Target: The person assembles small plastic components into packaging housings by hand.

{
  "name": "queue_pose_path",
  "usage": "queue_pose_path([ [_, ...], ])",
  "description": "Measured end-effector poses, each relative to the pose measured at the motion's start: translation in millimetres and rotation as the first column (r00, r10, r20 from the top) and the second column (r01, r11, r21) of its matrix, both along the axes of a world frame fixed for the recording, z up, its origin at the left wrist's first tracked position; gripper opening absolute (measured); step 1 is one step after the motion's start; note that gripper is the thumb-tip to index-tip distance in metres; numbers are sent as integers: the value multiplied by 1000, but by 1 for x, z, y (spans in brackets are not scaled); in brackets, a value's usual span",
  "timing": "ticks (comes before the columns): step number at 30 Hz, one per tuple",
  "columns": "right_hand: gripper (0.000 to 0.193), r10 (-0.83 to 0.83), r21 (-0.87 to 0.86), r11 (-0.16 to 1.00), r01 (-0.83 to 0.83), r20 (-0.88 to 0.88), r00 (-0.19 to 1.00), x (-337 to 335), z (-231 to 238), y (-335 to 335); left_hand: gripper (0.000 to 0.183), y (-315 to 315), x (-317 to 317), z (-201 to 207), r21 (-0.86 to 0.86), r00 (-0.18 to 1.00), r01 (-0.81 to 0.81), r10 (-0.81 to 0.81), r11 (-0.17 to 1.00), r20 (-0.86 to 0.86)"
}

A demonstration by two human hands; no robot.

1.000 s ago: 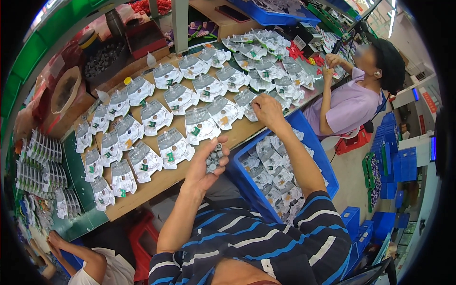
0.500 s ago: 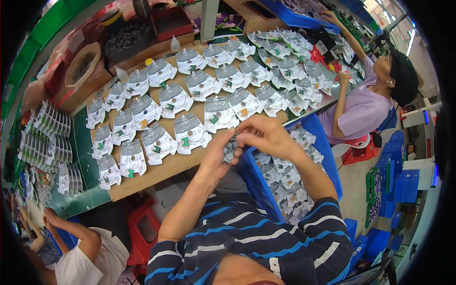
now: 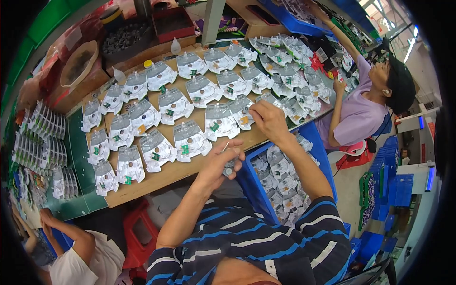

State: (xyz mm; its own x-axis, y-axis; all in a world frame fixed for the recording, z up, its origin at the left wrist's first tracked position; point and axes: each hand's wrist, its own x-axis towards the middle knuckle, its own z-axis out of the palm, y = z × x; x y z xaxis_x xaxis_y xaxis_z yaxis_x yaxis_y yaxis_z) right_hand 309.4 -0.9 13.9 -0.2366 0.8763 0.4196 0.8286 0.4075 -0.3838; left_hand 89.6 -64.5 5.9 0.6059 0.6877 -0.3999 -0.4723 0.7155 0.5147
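Technique: take gray parts [image 3: 229, 168] singly and touch panels [image 3: 191, 133] lightly, so rows stay straight.
Left hand [image 3: 217, 165]: fingers curled round those parts, uncountable, just off the counter's [image 3: 78, 142] near edge.
Right hand [image 3: 273, 118]: fingers bunched at the near row's right end; any pinch hidden.
Panels: apparently twenty-one, three rows of seven.

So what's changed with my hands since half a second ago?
Your right hand has parted from your left hand and moved forward, slightly right, to the right end of the nearest row of grey-white pieces. Your left hand still cups small grey parts; the rows look unmoved.
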Motion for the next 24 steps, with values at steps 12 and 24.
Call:
queue_pose_path([
  [12, 15, -9, -165, 985, 45, 214, 977, -8, 13, 7, 63, -5, -6, 9, 157, 996, -40, 51, 987, -67],
  [24, 16, -51, -606, 515, -606, -727, 685, -54, 47, -23, 58, 8, -7, 20, 287, 936, 11, 92, 958, -341],
])
